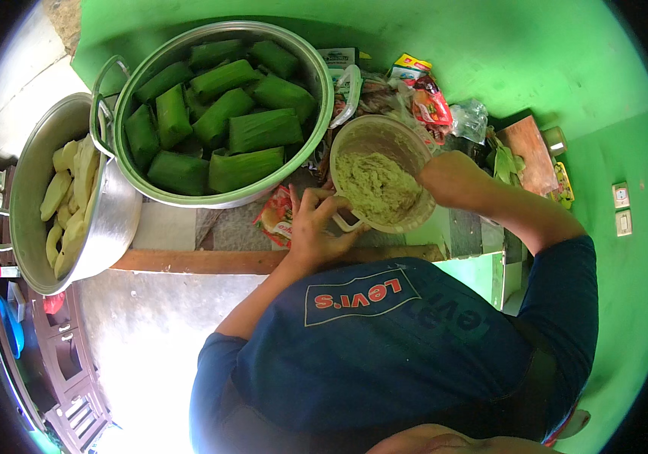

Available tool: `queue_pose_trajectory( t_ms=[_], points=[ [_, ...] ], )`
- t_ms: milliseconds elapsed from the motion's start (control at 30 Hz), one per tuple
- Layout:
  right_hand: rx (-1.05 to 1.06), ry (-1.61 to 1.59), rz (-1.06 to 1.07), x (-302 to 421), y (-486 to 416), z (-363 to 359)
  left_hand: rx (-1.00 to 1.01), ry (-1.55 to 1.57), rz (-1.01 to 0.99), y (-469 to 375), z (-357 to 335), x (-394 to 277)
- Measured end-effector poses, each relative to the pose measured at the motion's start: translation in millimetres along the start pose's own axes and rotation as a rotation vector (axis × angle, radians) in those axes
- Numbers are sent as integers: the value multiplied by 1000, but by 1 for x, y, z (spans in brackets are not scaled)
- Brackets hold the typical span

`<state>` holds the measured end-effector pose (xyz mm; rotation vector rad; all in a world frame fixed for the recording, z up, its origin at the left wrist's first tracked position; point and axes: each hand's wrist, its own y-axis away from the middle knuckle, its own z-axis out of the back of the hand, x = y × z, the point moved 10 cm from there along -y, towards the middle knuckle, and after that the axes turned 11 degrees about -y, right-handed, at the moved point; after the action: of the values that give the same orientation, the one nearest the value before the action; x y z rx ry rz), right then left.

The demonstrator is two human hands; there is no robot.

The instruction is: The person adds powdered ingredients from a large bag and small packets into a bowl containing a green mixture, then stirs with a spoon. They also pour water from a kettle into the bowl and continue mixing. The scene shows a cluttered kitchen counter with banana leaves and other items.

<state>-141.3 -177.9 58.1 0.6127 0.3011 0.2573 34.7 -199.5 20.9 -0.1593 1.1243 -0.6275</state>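
A cream-coloured plastic tub (352, 133) with a side handle (348, 222) holds a thick, pale green paste (381, 184). My left hand (318, 221) is at that handle, thumb and fingers around it, steadying the tub's near left side. Over the tub's right rim bends my right hand (443, 177), its fingers curled and lowered toward the paste; whatever it may grip is hidden. Left of the tub, a large aluminium pot (324, 119) contains several banana-leaf parcels (230, 116). A red seasoning sachet (277, 217) lies beside my left hand.
A second aluminium pot (111, 221) with peeled pale pieces (71, 193) stands at the left, by the counter's wooden edge (199, 261). Behind the tub are sachets (432, 108) and a clear plastic bag (469, 120). A wooden board (528, 153) leans near the green wall (528, 57).
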Motion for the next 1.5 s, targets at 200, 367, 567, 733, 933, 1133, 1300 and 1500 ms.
queue_pose_trajectory(
  t_ms=[200, 367, 567, 733, 933, 1133, 1300, 1500],
  points=[
    [-19, -429, -21, 31, -5, 12, 2, 17, -32, -1, 3, -2],
    [-195, -821, -120, -12, -49, 3, -4, -11, -73, -2, 1, -2],
    [-189, -1019, -171, -83, -15, 6, 25, -1, -42, -2, 0, 0],
    [-352, -523, -186, -57, 26, 73, -5, -2, -49, 0, 3, 0],
    [-475, -410, 4, 26, 9, 29, -6, -18, -63, 0, 2, 1],
    [-436, -420, -281, -54, -7, -2, 50, -9, -61, -3, -1, -1],
    [-467, -541, -19, 2, -27, 7, -32, -65, -102, 0, 0, 1],
    [-736, -274, -256, -41, 5, 44, -33, -49, -108, 0, 1, -4]
  ],
)
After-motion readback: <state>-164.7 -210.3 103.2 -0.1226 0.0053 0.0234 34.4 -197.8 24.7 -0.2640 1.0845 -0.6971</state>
